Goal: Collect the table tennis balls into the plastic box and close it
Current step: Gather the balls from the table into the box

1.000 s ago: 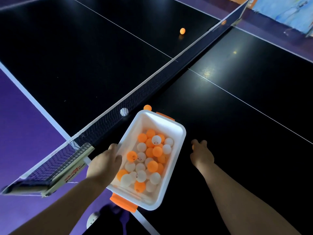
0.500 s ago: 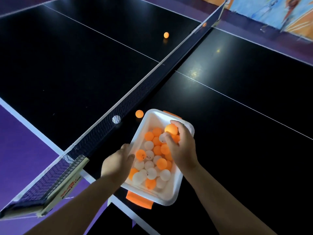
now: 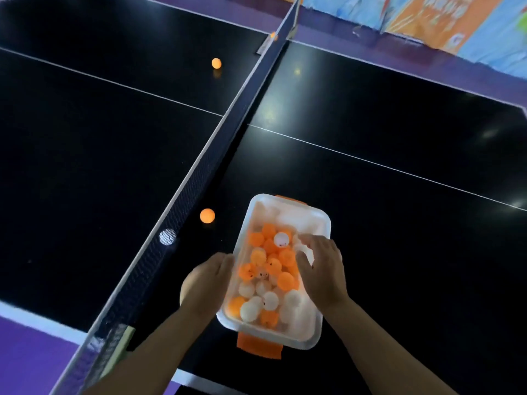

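A clear plastic box (image 3: pixel 288 205) with orange end latches sits on the black table, lidless and holding several orange and white balls (image 3: pixel 268 269). My left hand (image 3: pixel 206 283) grips the box's left wall. Over the box's right side hovers my right hand (image 3: pixel 320 269), fingers spread and relaxed above the balls, nothing visibly held. One orange ball (image 3: pixel 207 215) lies on the table just left of the box, by the net. Beyond the net lie a white ball (image 3: pixel 167 237), seen through the mesh, and an orange ball (image 3: pixel 216 63).
The net (image 3: pixel 228 115) runs diagonally from lower left to upper right, its clamp post (image 3: pixel 119 342) near my left forearm. Another orange ball (image 3: pixel 274 36) sits by the far net post. Purple floor shows at lower left; colourful boards stand at upper right.
My right hand let an orange ball go into the box and now hovers with spread fingers. The view has swung, and the box sits more upright in the frame.
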### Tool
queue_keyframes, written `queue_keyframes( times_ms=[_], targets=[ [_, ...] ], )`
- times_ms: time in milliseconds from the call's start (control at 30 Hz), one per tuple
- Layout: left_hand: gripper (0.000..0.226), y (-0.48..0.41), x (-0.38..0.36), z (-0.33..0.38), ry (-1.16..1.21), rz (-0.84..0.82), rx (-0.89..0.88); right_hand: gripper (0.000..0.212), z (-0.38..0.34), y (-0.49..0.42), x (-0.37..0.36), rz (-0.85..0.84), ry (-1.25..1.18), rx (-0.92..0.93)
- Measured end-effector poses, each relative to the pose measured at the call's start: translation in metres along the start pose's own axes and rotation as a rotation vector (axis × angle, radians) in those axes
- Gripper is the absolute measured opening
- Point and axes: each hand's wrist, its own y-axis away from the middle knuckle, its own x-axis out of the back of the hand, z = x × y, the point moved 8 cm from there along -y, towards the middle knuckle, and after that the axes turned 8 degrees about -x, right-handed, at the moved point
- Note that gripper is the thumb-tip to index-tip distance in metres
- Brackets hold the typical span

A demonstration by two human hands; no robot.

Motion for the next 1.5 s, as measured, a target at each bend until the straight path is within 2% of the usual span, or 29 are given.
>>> queue_keyframes(
  times_ms=[100, 300, 433, 600, 667, 767, 867, 933, 1067, 1133, 1200, 1300, 1400, 1500],
  targets=[
    [0.02, -0.037, 0.012, -0.007, -0.042, -0.006, -0.082, 0.036, -0.001, -0.002, -0.006, 0.03, 0.052, 0.007],
    [0.054, -0.126, -0.011, -0.03, -0.612, -0.271, -0.206, 0.038, -0.001, -0.005, -0.014, 0.087, 0.201, 0.013],
    [0.062, -0.142, -0.024, -0.046, -0.787, -0.39, -0.213, 0.036, -0.001, -0.006, -0.02, 0.095, 0.314, 0.014],
    [0.049, -0.132, -0.04, -0.049, -0.78, -0.471, -0.328, 0.035, 0.0, -0.002, -0.015, 0.122, 0.351, -0.002],
    [0.04, -0.13, -0.036, -0.04, -0.623, -0.44, -0.297, 0.033, -0.001, -0.001, -0.012, 0.149, 0.324, 0.007],
    [0.037, -0.128, -0.007, -0.01, -0.185, -0.188, -0.202, 0.027, -0.001, 0.003, -0.001, 0.265, 0.252, 0.015],
    [0.038, -0.102, 0.021, 0.04, 0.012, 0.012, -0.36, 0.027, 0.007, 0.009, 0.008, 0.382, 0.269, -0.043],
    [0.043, -0.082, 0.015, 0.065, 0.002, -0.07, -0.524, 0.028, 0.008, 0.009, 0.008, 0.405, 0.287, -0.041],
    [0.052, -0.048, -0.024, 0.086, -0.235, -0.39, -0.8, 0.021, 0.003, 0.008, 0.003, 0.369, 0.323, 0.008],
    [0.058, -0.045, -0.029, 0.081, -0.291, -0.456, -0.784, 0.02, -0.003, 0.008, -0.001, 0.337, 0.349, 0.045],
    [0.064, -0.048, -0.021, 0.08, -0.297, -0.434, -0.786, 0.02, -0.009, 0.007, -0.004, 0.301, 0.352, 0.082],
    [0.058, -0.074, 0.019, 0.072, -0.279, -0.224, -0.786, 0.02, -0.017, 0.002, -0.006, 0.28, 0.311, 0.1],
    [0.047, -0.112, 0.087, 0.032, -0.189, 0.064, -0.576, 0.021, -0.029, -0.002, -0.014, 0.253, 0.267, 0.138],
    [0.038, -0.137, 0.129, -0.039, -0.161, 0.123, -0.251, 0.018, -0.047, -0.008, -0.033, 0.2, 0.205, 0.202]
  ],
)
